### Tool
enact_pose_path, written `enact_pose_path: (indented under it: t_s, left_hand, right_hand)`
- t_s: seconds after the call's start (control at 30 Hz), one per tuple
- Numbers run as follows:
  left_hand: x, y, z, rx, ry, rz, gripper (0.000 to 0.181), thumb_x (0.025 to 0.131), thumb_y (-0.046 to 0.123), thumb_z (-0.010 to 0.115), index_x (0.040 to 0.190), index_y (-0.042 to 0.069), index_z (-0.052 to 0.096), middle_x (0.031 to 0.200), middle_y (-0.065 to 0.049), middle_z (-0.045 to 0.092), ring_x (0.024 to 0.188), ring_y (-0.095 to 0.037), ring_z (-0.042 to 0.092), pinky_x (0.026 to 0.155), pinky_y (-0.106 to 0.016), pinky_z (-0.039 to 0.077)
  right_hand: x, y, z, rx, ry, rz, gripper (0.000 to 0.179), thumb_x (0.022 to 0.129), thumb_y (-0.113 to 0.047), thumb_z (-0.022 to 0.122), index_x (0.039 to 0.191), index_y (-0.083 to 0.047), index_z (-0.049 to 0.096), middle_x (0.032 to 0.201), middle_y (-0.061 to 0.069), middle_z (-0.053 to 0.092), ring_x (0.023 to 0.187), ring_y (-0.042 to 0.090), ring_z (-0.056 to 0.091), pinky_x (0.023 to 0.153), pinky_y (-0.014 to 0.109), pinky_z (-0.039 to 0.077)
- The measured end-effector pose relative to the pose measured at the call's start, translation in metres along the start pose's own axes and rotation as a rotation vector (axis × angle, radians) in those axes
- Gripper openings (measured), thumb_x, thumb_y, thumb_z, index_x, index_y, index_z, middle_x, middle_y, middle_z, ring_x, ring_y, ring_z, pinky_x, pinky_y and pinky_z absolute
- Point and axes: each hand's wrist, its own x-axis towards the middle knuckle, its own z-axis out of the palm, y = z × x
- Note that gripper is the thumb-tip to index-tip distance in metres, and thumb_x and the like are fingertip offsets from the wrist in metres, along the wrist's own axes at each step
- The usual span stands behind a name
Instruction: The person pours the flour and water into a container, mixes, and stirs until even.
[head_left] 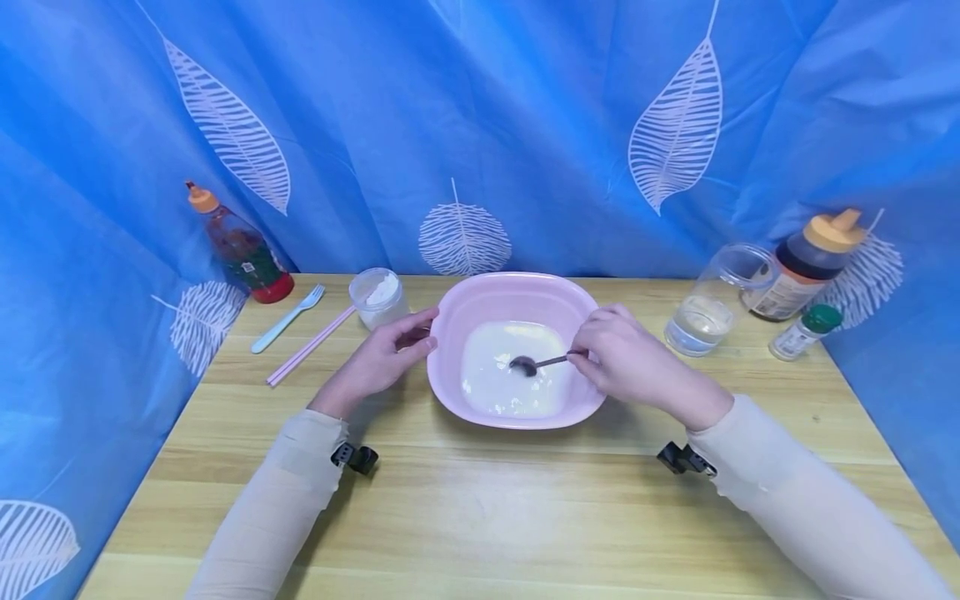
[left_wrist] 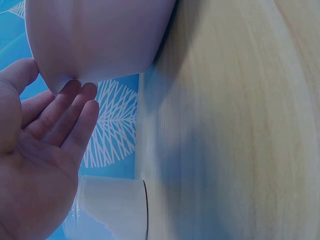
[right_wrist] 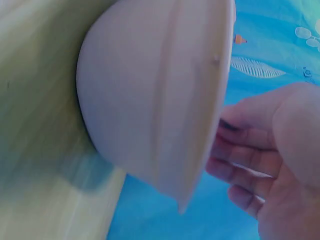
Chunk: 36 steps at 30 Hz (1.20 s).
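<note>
A pink basin (head_left: 517, 283) holding white liquid (head_left: 495, 375) stands on the table. My left hand (head_left: 390, 350) holds its left rim, thumb and fingertips against the edge. In the left wrist view, the fingers (left_wrist: 82, 125) reach the outside wall near the rim. My right hand (head_left: 622, 354) pinches the handle of a small dark metal spoon (head_left: 527, 366) over the basin's right side. The spoon's bowl is at the liquid's surface near the middle. In the right wrist view, the basin wall hides most of the spoon, with the hand (right_wrist: 270, 155) just past the rim.
Left of the basin are a jar of white powder (head_left: 378, 300), pink chopsticks (head_left: 311, 346), a light blue fork (head_left: 287, 319) and a red sauce bottle (head_left: 243, 250). At right stand a clear cup (head_left: 701, 321), a dark sauce bottle (head_left: 802, 271) and a green-capped shaker (head_left: 802, 333). A blue curtain (head_left: 540, 150) hangs behind.
</note>
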Motion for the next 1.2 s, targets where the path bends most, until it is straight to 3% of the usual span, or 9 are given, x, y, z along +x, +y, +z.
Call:
enact_pose_path:
  t_s: [0.1, 0.27, 0.4, 0.6, 0.77, 1.03, 1.2]
  left_hand:
    - [0.0, 0.0, 0.0, 0.002, 0.002, -0.002, 0.058, 0.109, 0.023, 0.065, 0.162, 0.006, 0.048, 0.148, -0.019, 0.066, 0.136, -0.037, 0.063, 0.123, -0.055, 0.047]
    - [-0.001, 0.0, 0.0, 0.002, 0.008, -0.012, 0.058, 0.109, 0.024, 0.065, 0.162, 0.007, 0.049, 0.148, -0.018, 0.065, 0.137, -0.037, 0.063, 0.124, -0.055, 0.047]
    - [-0.001, 0.0, -0.001, 0.006, 0.009, -0.008, 0.057, 0.11, 0.023, 0.065, 0.162, 0.006, 0.048, 0.149, -0.02, 0.065, 0.137, -0.038, 0.063, 0.124, -0.055, 0.047]
    - [-0.001, 0.002, -0.001, 0.005, 0.008, -0.004, 0.057, 0.11, 0.022, 0.065, 0.162, 0.005, 0.048, 0.15, -0.021, 0.064, 0.137, -0.039, 0.063, 0.123, -0.057, 0.046]
    - [-0.001, 0.003, 0.0, 0.01, 0.002, 0.007, 0.057, 0.11, 0.021, 0.064, 0.162, 0.004, 0.048, 0.15, -0.022, 0.064, 0.137, -0.039, 0.063, 0.123, -0.057, 0.046]
    - [-0.001, 0.002, 0.001, 0.009, 0.003, -0.003, 0.057, 0.11, 0.023, 0.064, 0.162, 0.006, 0.048, 0.15, -0.02, 0.064, 0.137, -0.038, 0.063, 0.124, -0.057, 0.046]
    - [0.0, 0.001, 0.0, 0.01, 0.004, -0.01, 0.057, 0.11, 0.025, 0.064, 0.162, 0.007, 0.048, 0.15, -0.018, 0.064, 0.138, -0.037, 0.063, 0.124, -0.056, 0.046]
  right_hand:
    - [-0.004, 0.006, -0.006, -0.061, 0.026, -0.003, 0.007, 0.088, -0.003, 0.082, 0.086, -0.009, 0.079, 0.081, 0.003, 0.074, 0.091, 0.028, 0.068, 0.098, 0.05, 0.048]
    - [-0.011, 0.009, -0.019, -0.072, -0.01, -0.002, 0.012, 0.086, -0.002, 0.081, 0.082, -0.012, 0.078, 0.077, -0.003, 0.072, 0.086, 0.024, 0.063, 0.092, 0.048, 0.046]
    - [-0.015, 0.006, -0.021, 0.001, -0.051, -0.021, 0.011, 0.088, -0.004, 0.083, 0.084, -0.014, 0.08, 0.079, -0.007, 0.073, 0.088, 0.019, 0.065, 0.091, 0.045, 0.044]
    - [-0.012, 0.001, -0.005, 0.109, -0.057, -0.063, 0.01, 0.093, -0.007, 0.08, 0.087, -0.015, 0.079, 0.081, -0.009, 0.07, 0.088, 0.015, 0.064, 0.097, 0.046, 0.046]
    - [0.001, -0.005, 0.006, 0.061, -0.01, 0.013, 0.008, 0.094, -0.008, 0.08, 0.086, -0.012, 0.079, 0.082, -0.003, 0.073, 0.088, 0.02, 0.064, 0.096, 0.046, 0.046]
    - [0.011, -0.001, 0.006, -0.091, 0.086, 0.15, 0.012, 0.093, -0.007, 0.076, 0.081, -0.004, 0.076, 0.075, 0.006, 0.073, 0.081, 0.031, 0.065, 0.084, 0.047, 0.045]
    - [0.02, 0.003, 0.013, -0.063, 0.076, 0.201, 0.016, 0.095, -0.008, 0.072, 0.08, -0.005, 0.076, 0.072, 0.006, 0.07, 0.08, 0.031, 0.063, 0.085, 0.048, 0.044]
